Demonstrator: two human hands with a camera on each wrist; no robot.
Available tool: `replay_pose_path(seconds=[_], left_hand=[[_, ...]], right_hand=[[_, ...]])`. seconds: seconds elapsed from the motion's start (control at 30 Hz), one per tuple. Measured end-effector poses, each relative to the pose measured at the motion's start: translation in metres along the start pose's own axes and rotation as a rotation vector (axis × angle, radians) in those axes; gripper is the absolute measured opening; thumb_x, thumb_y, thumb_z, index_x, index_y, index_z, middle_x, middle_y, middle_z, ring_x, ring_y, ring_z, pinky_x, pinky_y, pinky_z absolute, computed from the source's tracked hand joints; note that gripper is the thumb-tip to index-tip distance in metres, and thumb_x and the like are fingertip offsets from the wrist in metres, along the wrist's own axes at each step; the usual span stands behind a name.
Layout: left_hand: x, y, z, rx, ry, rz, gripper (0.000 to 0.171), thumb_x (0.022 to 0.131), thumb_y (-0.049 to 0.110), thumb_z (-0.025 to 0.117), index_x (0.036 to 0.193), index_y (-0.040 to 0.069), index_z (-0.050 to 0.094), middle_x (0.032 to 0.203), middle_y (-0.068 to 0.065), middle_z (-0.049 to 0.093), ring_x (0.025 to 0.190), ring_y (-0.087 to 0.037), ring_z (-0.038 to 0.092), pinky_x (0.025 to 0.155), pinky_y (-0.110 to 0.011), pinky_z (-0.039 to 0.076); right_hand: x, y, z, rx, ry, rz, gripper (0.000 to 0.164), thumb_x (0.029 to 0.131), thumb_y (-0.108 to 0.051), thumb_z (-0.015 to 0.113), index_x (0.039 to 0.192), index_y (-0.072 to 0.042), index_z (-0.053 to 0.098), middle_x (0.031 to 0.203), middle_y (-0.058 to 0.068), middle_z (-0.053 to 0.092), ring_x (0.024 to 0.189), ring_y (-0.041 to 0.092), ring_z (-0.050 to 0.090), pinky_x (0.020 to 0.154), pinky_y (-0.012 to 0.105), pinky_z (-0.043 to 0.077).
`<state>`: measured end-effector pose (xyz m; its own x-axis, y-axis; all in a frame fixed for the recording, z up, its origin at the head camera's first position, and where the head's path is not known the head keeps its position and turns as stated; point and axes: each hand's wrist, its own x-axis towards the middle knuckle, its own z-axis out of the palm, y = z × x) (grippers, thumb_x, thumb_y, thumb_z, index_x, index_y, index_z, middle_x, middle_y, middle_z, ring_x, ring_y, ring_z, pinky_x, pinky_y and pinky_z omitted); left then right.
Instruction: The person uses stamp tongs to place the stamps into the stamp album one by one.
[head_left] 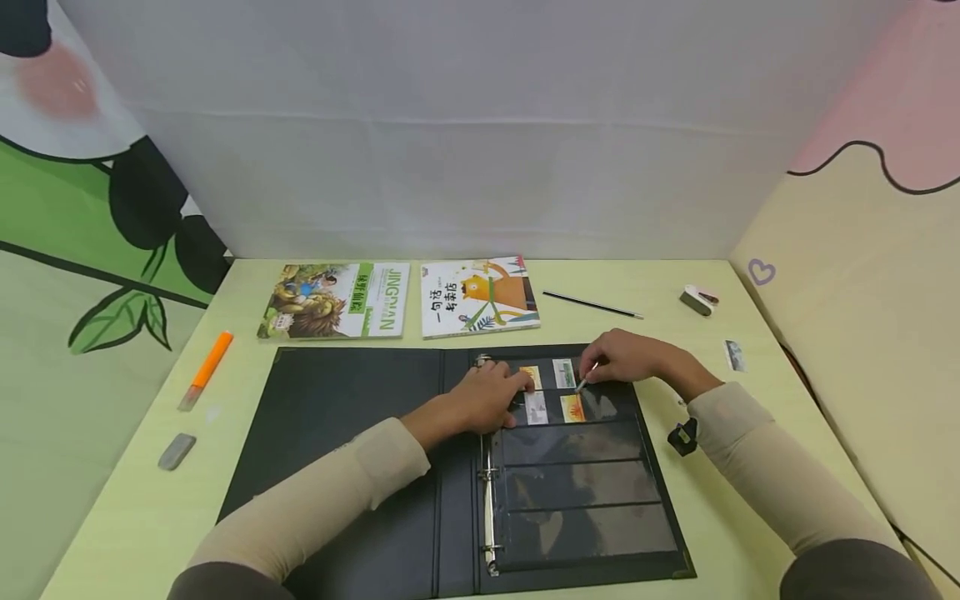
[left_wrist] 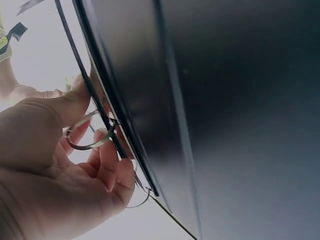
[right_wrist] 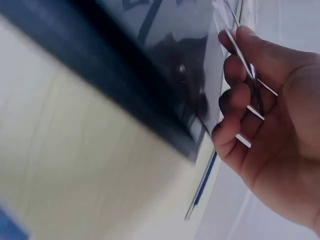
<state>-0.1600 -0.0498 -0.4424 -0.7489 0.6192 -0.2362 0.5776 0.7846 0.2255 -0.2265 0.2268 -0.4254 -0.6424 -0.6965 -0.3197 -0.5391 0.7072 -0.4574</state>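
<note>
Album (head_left: pixel 345 396) lies open on the surface (head_left: pixel 135 525); four stamps (head_left: pixel 564 373) sit at the top of its right-hand page (head_left: pixel 577 483). Right hand (head_left: pixel 618 357): fingers pinching tweezers (head_left: pixel 589 377), tips at the upper edge of the lower orange stamp (head_left: pixel 573 408). Left hand (head_left: pixel 483 395) lies by the rings (head_left: pixel 489 475), fingers bent at the page's inner side — whether they pinch it, cannot tell.

Step looks like seating that stamp. Light grip, tips kept low, stamp nudged evenly — a steep angle could crease it. Left fingers would serve best steadying the page.
</note>
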Motion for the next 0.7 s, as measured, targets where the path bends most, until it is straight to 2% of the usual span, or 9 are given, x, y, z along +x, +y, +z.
replay_pose_path(seconds=[0.13, 0.27, 0.37, 0.5, 0.6, 0.7], left_hand=[[-0.003, 0.003, 0.001, 0.019, 0.075, 0.022, 0.049, 0.083, 0.037, 0.073, 0.125, 0.024, 0.051, 0.113, -0.004, 0.052, 0.104, -0.021, 0.046, 0.089, -0.041, 0.039], [-0.017, 0.008, 0.001, 0.043, 0.143, 0.045, 0.046, 0.083, 0.038, 0.074, 0.121, 0.022, 0.054, 0.113, -0.003, 0.054, 0.105, -0.022, 0.047, 0.089, -0.043, 0.037], [-0.029, 0.016, 0.002, 0.083, 0.122, 0.043, 0.045, 0.083, 0.044, 0.071, 0.119, 0.023, 0.055, 0.113, -0.001, 0.056, 0.103, -0.021, 0.046, 0.087, -0.042, 0.036], [-0.042, 0.029, 0.004, 0.144, 0.077, 0.018, 0.055, 0.08, 0.055, 0.07, 0.121, 0.021, 0.056, 0.116, -0.001, 0.057, 0.102, -0.021, 0.045, 0.088, -0.043, 0.035], [-0.046, 0.037, 0.006, 0.176, 0.073, -0.007, 0.062, 0.077, 0.058, 0.07, 0.124, 0.019, 0.056, 0.121, -0.002, 0.057, 0.105, -0.022, 0.044, 0.09, -0.044, 0.034], [-0.047, 0.041, 0.008, 0.192, 0.075, -0.035, 0.064, 0.076, 0.058, 0.072, 0.124, 0.017, 0.057, 0.122, -0.003, 0.058, 0.108, -0.022, 0.044, 0.091, -0.044, 0.034]], right_hand=[[-0.025, 0.02, -0.002, 0.038, 0.122, 0.063, 0.013, 0.094, -0.024, 0.061, 0.102, -0.022, 0.071, 0.096, -0.008, 0.069, 0.083, 0.007, 0.06, 0.074, 0.03, 0.048], [-0.049, 0.042, 0.002, 0.095, 0.186, 0.108, 0.014, 0.095, -0.028, 0.06, 0.102, -0.021, 0.07, 0.088, -0.007, 0.067, 0.072, 0.008, 0.052, 0.068, 0.027, 0.043], [-0.072, 0.058, 0.005, 0.149, 0.211, 0.169, 0.016, 0.095, -0.031, 0.059, 0.1, -0.02, 0.07, 0.087, -0.004, 0.066, 0.072, 0.008, 0.051, 0.067, 0.025, 0.042], [-0.108, 0.073, 0.008, 0.245, 0.217, 0.275, 0.021, 0.096, -0.032, 0.056, 0.101, -0.016, 0.069, 0.09, 0.002, 0.068, 0.075, 0.01, 0.055, 0.066, 0.024, 0.043], [-0.132, 0.078, 0.01, 0.298, 0.194, 0.355, 0.025, 0.096, -0.034, 0.056, 0.103, -0.014, 0.068, 0.089, 0.005, 0.066, 0.073, 0.013, 0.057, 0.06, 0.025, 0.045], [-0.147, 0.082, 0.012, 0.305, 0.187, 0.398, 0.025, 0.096, -0.032, 0.056, 0.102, -0.01, 0.067, 0.083, 0.006, 0.063, 0.067, 0.014, 0.055, 0.055, 0.026, 0.044]])
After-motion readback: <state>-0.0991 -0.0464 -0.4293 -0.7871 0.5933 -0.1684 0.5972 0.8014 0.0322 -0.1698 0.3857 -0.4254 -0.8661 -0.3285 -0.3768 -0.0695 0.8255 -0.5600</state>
